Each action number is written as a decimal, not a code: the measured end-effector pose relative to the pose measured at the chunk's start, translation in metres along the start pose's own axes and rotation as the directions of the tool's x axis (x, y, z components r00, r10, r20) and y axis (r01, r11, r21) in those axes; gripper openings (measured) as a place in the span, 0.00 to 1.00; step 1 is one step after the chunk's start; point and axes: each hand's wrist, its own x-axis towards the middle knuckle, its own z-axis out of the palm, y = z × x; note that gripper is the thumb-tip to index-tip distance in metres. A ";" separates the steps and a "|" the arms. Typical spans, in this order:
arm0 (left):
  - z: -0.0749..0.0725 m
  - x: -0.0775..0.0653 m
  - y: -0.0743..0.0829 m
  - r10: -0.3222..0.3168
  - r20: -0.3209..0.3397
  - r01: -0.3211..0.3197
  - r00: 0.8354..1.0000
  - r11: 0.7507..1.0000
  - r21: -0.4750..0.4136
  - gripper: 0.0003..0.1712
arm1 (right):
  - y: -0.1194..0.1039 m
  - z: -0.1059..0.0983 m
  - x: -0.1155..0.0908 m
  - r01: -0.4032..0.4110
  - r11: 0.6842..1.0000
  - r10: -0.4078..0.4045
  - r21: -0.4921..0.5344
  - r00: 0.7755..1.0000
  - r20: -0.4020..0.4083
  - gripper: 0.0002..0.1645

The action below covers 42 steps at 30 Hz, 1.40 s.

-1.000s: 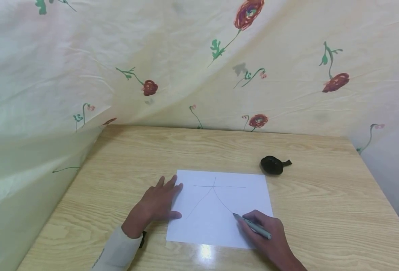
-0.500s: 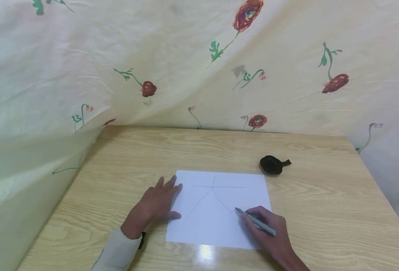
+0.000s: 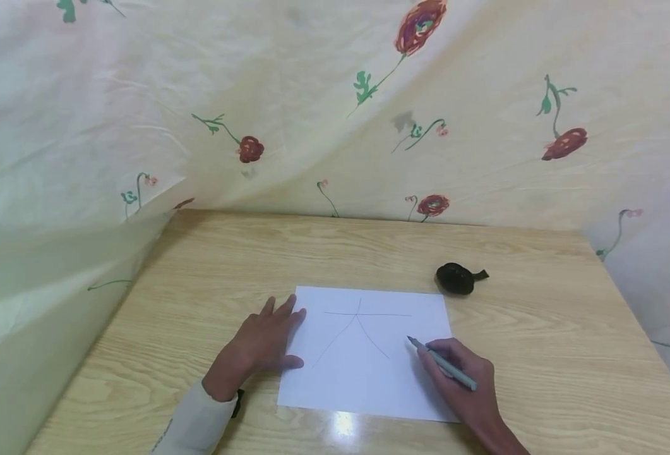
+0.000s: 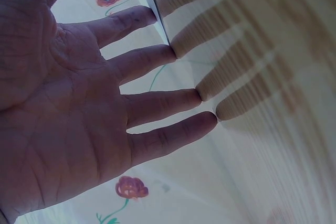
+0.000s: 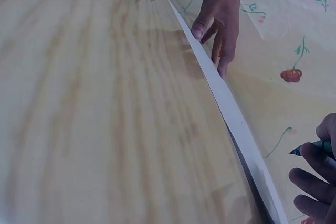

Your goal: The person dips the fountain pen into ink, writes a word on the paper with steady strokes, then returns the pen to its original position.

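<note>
A sheet of white paper (image 3: 340, 385) lies on the wooden table, bearing thin lines: a long horizontal stroke, with a short stroke above it and two slanting ones below. My left hand (image 3: 269, 338) rests spread at the paper's left edge; in the left wrist view its straight fingertips (image 4: 189, 97) touch the tabletop and the sheet's border. My right hand (image 3: 465, 379) pinches a grey-green pen (image 3: 451, 370) over the paper's right side. The pen's dark tip points up and left, to the right of the drawn lines. In the right wrist view the pen (image 5: 324, 147) shows between thumb and fingers.
Beyond the paper's top right corner sits a small black rounded object (image 3: 455, 279) with a short tail. The light wood table (image 3: 227, 253) runs back to a hanging cream cloth (image 3: 300, 95) printed with red flowers, which also covers the left and right sides.
The pen tip has left the end of the lower right stroke. My right hand has moved up and to the right with the pen. My left hand has stayed in place.
</note>
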 end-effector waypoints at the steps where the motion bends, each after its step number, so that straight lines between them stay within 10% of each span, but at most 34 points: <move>1: 0.000 0.000 0.000 0.002 -0.001 -0.002 1.000 1.000 0.002 0.50 | 0.001 0.000 0.000 0.012 1.000 -0.012 0.006 1.000 -0.015 0.14; 19: 0.008 0.000 -0.005 0.006 -0.022 -0.005 1.000 1.000 0.019 0.50 | 0.011 -0.016 0.026 0.231 0.966 -0.174 0.117 0.914 -0.367 0.14; 28: 0.013 0.000 -0.005 0.005 -0.031 -0.005 1.000 1.000 0.017 0.50 | 0.052 -0.027 0.046 -0.015 0.999 0.026 0.032 0.917 -0.398 0.12; 42: 0.012 0.001 -0.005 0.002 -0.027 -0.002 1.000 1.000 0.014 0.50 | 0.075 -0.036 0.070 -0.315 0.941 0.261 -0.122 0.907 -0.331 0.20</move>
